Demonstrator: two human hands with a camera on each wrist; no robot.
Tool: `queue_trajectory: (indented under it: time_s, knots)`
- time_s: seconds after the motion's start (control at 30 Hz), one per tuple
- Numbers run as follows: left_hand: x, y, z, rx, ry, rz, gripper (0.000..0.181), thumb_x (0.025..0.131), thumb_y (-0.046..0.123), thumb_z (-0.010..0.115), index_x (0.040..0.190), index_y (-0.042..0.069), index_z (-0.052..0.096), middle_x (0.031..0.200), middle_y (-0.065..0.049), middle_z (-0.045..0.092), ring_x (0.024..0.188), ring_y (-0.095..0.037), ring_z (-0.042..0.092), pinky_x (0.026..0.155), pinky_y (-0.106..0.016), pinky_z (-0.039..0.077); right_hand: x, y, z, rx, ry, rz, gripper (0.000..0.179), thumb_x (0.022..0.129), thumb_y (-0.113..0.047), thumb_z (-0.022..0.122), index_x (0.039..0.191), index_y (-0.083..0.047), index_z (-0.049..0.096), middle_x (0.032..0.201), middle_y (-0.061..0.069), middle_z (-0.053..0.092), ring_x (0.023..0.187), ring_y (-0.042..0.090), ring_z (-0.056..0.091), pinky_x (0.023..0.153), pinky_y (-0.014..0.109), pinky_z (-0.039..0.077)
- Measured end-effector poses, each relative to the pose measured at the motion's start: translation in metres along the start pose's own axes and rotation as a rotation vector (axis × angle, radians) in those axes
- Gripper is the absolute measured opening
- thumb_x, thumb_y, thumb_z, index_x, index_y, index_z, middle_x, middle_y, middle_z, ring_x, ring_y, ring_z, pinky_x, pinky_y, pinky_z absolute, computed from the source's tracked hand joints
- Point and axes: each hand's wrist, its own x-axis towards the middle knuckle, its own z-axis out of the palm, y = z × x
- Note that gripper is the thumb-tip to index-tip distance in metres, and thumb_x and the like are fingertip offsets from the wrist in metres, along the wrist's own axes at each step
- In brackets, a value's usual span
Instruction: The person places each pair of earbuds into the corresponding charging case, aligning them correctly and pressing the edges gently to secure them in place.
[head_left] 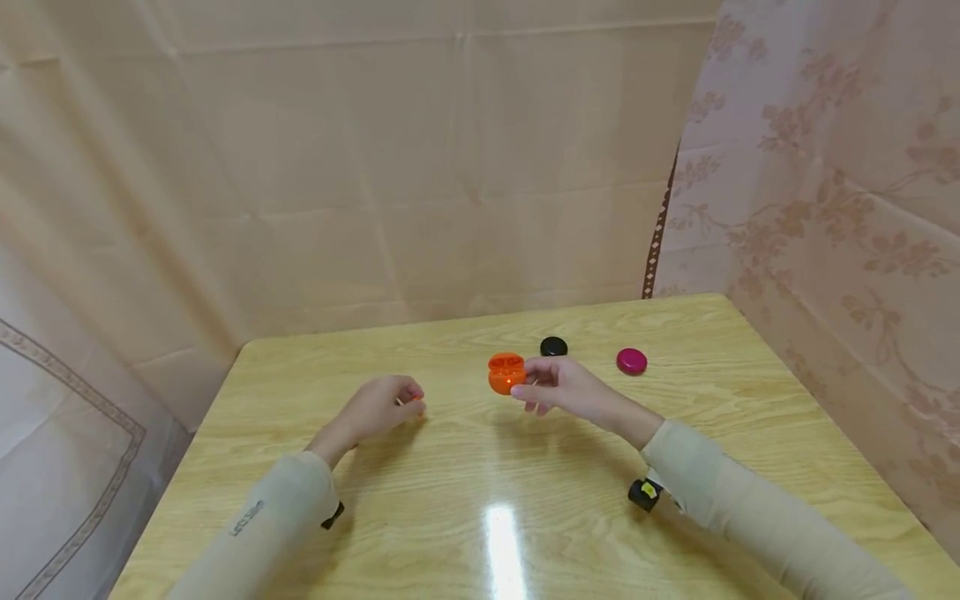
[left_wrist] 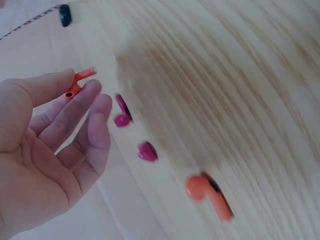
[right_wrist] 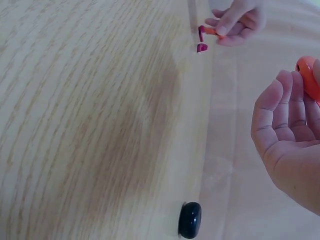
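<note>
My left hand [head_left: 381, 406] pinches an orange earbud [left_wrist: 76, 86] between thumb and fingertips, a little above the table. In my right hand [head_left: 564, 388] is an orange earbud case [head_left: 506, 375], its lid raised, gripped at its right side. The left wrist view shows a second orange earbud [left_wrist: 207, 194] lying on the table, with two magenta earbuds [left_wrist: 121, 120] beyond it. Those magenta earbuds [right_wrist: 201, 47] also appear near the left hand in the right wrist view. The inside of the orange case is too small to make out.
A black round case [head_left: 553, 345] lies just behind my right hand, and a magenta case [head_left: 632, 361] lies to its right. The wooden table [head_left: 450, 500] ends at hanging cloth [head_left: 375, 167] at the back. A camera [head_left: 645, 493] is strapped at my right wrist.
</note>
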Motion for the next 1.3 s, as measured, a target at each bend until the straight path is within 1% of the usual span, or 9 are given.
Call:
queue_trajectory:
  time_s: [0.17,0.37,0.43,0.53,0.73,0.93,1.0,1.2,1.3]
  knots:
    - [0.004,0.014,0.001,-0.086,-0.022,0.098,0.019,0.098,0.016,0.070,0.111,0.002,0.070,0.092,0.000,0.071,0.082,-0.014,0.064,0.072,-0.034,0.054,0.000,0.003,-0.001,0.018,-0.006,0.021,0.039,0.096,-0.029,0.074,0.123,-0.002,0.065,0.107,0.029,0.064,0.092,0.043,0.065,0.081,0.051,0.058]
    - [0.007,0.027,0.003,-0.198,-0.071,0.145,0.021,0.098,0.016,0.069,0.113,0.001,0.069,0.094,-0.003,0.072,0.082,-0.015,0.064,0.071,-0.031,0.052,0.001,0.003,0.001,0.040,-0.030,0.040,0.042,0.095,-0.031,0.074,0.124,-0.002,0.064,0.113,0.033,0.061,0.095,0.047,0.064,0.080,0.050,0.058]
    - [0.007,0.029,0.002,-0.227,-0.081,0.154,0.021,0.099,0.015,0.069,0.114,0.001,0.068,0.095,-0.006,0.072,0.081,-0.016,0.064,0.071,-0.030,0.052,0.001,0.003,0.001,0.047,-0.034,0.046,0.041,0.095,-0.031,0.075,0.123,-0.002,0.065,0.113,0.034,0.060,0.097,0.051,0.062,0.080,0.052,0.058]
    - [0.007,0.031,0.002,-0.244,-0.084,0.164,0.020,0.098,0.016,0.069,0.114,0.003,0.069,0.096,-0.004,0.071,0.082,-0.017,0.063,0.073,-0.030,0.052,0.002,0.003,0.002,0.053,-0.041,0.050,0.041,0.095,-0.030,0.075,0.122,-0.001,0.064,0.111,0.034,0.060,0.098,0.055,0.060,0.081,0.055,0.057]
    - [0.006,0.035,0.004,-0.267,-0.078,0.176,0.019,0.098,0.017,0.070,0.114,0.008,0.070,0.098,0.000,0.071,0.086,-0.018,0.063,0.075,-0.031,0.052,0.003,0.003,0.002,0.045,-0.040,0.052,0.038,0.096,-0.026,0.073,0.122,0.001,0.064,0.109,0.030,0.062,0.095,0.050,0.062,0.081,0.052,0.058]
    - [0.007,0.039,0.005,-0.344,-0.088,0.209,0.018,0.099,0.018,0.069,0.115,0.009,0.069,0.105,-0.012,0.072,0.088,-0.037,0.065,0.070,-0.029,0.053,0.003,0.002,0.003,0.044,-0.041,0.054,0.039,0.096,-0.027,0.073,0.122,0.000,0.064,0.109,0.030,0.062,0.096,0.051,0.061,0.080,0.049,0.058]
    - [0.006,0.040,0.004,-0.361,-0.087,0.217,0.018,0.099,0.017,0.068,0.115,0.009,0.069,0.107,-0.012,0.071,0.089,-0.041,0.065,0.070,-0.029,0.054,0.003,0.002,0.003,0.043,-0.041,0.050,0.039,0.096,-0.029,0.073,0.122,-0.001,0.065,0.110,0.032,0.062,0.097,0.053,0.061,0.080,0.049,0.058]
    - [0.005,0.045,0.002,-0.390,-0.085,0.223,0.020,0.099,0.016,0.068,0.117,0.007,0.068,0.109,-0.004,0.071,0.092,-0.040,0.066,0.072,-0.036,0.056,0.005,0.003,0.004,0.034,-0.042,0.066,0.045,0.094,-0.033,0.075,0.124,-0.003,0.063,0.114,0.034,0.061,0.099,0.053,0.061,0.081,0.044,0.059]
    - [0.005,0.046,0.001,-0.396,-0.076,0.225,0.019,0.100,0.017,0.067,0.117,0.008,0.068,0.110,-0.002,0.071,0.091,-0.036,0.067,0.072,-0.036,0.056,0.005,0.004,0.004,0.032,-0.044,0.072,0.046,0.094,-0.033,0.075,0.125,-0.002,0.063,0.114,0.033,0.061,0.099,0.051,0.062,0.080,0.042,0.059]
